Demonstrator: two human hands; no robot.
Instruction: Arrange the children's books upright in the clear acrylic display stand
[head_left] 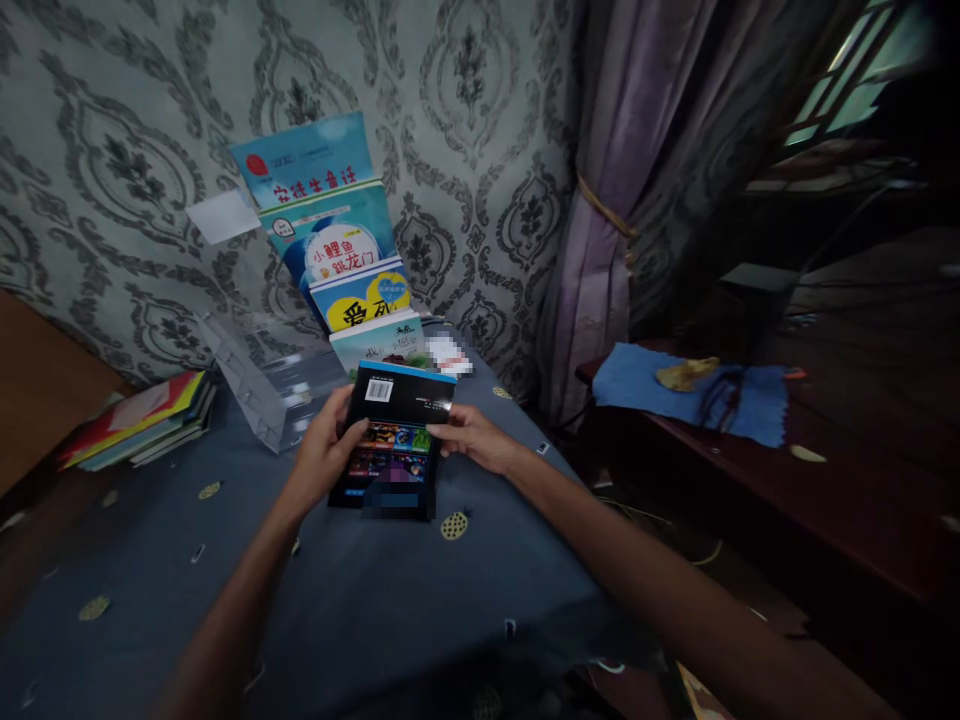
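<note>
A small black book (pixel 391 400), its barcode side towards me and upside down, is held between my two hands. My left hand (pixel 328 440) grips its left edge, thumb lying on the cover. On the opposite edge my right hand (pixel 474 438) pinches it between thumb and fingers. Just behind it rises a stepped row of upright books: a pale green one (pixel 375 346) in front, then a blue and yellow one (pixel 364 300), a teal one (pixel 337 235), and a tall light blue one (pixel 307 160) at the back. What supports them is mostly hidden.
A clear plastic rack (pixel 274 400) stands left of the row. Further left lies a pile of books (pixel 142 420). The cloth-covered surface (pixel 247 560) meets a patterned wall (pixel 480 130). To the right are a tied curtain (pixel 592 200) and a dark bench (pixel 720 500) with a blue cloth (pixel 630 380).
</note>
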